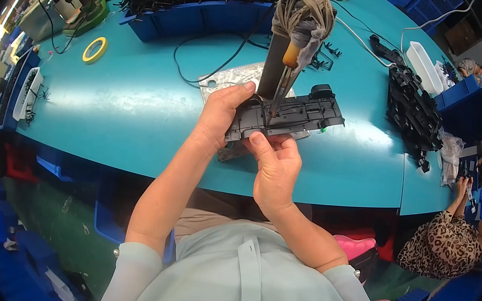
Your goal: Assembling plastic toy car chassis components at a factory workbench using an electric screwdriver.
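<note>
A black plastic toy vehicle chassis [298,114] lies tilted across the middle, with a dark wheel at its far right corner. My left hand [221,112] is closed round its left end, thumb on top. My right hand [275,169] grips its near edge between thumb and fingers; some of those fingers are hidden underneath. Above the chassis a soldering iron [288,66] points straight down, bound with grey cloth to an upright post [271,65]. The iron's tip meets or nearly meets the middle of the chassis. Under the part sits a silvery metal plate [231,78].
A blue bin [178,27] heaped with black parts stands behind. Stacked black chassis [412,107] lie to the right, beside a white tray [424,67]. A yellow tape roll [95,50] and a green machine [87,14] are at left. A co-worker [450,243] sits at right.
</note>
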`<state>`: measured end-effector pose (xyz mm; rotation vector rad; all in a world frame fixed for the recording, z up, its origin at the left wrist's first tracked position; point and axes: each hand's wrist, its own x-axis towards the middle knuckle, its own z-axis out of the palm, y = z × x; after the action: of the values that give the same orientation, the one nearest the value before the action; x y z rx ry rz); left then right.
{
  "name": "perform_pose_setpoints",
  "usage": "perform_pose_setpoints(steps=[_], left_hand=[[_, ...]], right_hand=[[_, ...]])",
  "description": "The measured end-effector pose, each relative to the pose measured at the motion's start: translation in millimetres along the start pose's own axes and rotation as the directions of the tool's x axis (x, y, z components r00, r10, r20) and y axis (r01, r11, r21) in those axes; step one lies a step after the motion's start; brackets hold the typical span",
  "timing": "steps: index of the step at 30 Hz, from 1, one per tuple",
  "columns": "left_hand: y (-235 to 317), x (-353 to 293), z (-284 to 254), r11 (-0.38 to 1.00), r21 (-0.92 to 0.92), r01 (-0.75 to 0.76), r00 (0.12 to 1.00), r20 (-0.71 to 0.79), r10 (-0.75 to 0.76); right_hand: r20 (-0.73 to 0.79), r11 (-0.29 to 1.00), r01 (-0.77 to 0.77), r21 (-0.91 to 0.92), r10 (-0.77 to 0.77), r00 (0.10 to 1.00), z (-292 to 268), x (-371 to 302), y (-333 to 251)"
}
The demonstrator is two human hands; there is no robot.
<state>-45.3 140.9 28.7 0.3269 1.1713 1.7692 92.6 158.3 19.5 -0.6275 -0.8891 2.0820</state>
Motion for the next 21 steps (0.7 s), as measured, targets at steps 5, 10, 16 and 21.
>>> perform_pose_setpoints(steps=[5,10,16,21], left_hand=[[-2.0,1.4,0.9,0.999,-0.047,0.01,1.0,0.015,-0.009],[1.6,-1.2,4.2,1.0,-0.011,0.017,1.0,0.007,-0.017],[-9.5,1.7,-1.5,0.999,-0.037,0.006,1.0,-0.024,-0.007],[-3.8,-2.1,2.7,0.999,-0.028,0.028,1.0,-0.001,-0.028]], right_hand=[[-0.007,1.0,0.005,-0.016,-0.005,1.0,-1.3,1.3,1.6],[-0.015,1.0,0.001,-0.024,-0.001,1.0,0.0,-1.4,-0.7],[-0.023,0.999,0.004,-0.044,-0.005,1.0,-0.3,-5.3,-0.5],[-0.018,0.997,0.015,-0.08,-0.017,1.0,-0.6,-6.0,-1.3]])
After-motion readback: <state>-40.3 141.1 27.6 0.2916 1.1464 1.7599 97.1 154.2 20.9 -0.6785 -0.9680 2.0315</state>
